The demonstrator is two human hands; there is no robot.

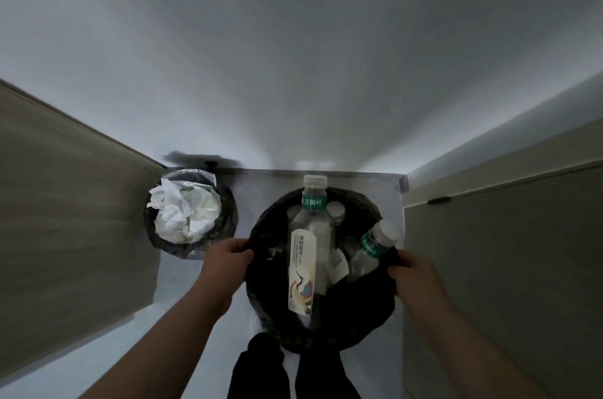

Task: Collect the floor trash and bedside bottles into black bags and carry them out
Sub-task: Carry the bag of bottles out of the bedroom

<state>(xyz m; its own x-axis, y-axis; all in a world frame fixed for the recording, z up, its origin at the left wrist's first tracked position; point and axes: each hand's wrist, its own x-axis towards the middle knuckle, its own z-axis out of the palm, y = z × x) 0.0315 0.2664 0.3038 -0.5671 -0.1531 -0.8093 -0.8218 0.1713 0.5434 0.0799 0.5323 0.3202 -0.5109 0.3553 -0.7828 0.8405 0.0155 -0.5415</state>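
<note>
Holding the black bag open from above. Left grip clamped on the rim at the bag's 9 o'clock, fingers curled over the edge. Right grip clamped on the rim at 3 o'clock. Inside, along the 12-to-6 line, a tall bottle with a white label and green neck band, cap end poking past the rim at 12 o'clock. At 2 o'clock, a second bottle leaning on the rim. Further clear bottles beneath, count unclear. At 10 o'clock of the bag, apart from it on the floor, another black bag heaped with crumpled white paper. At 6 o'clock, dark trouser legs.
</note>
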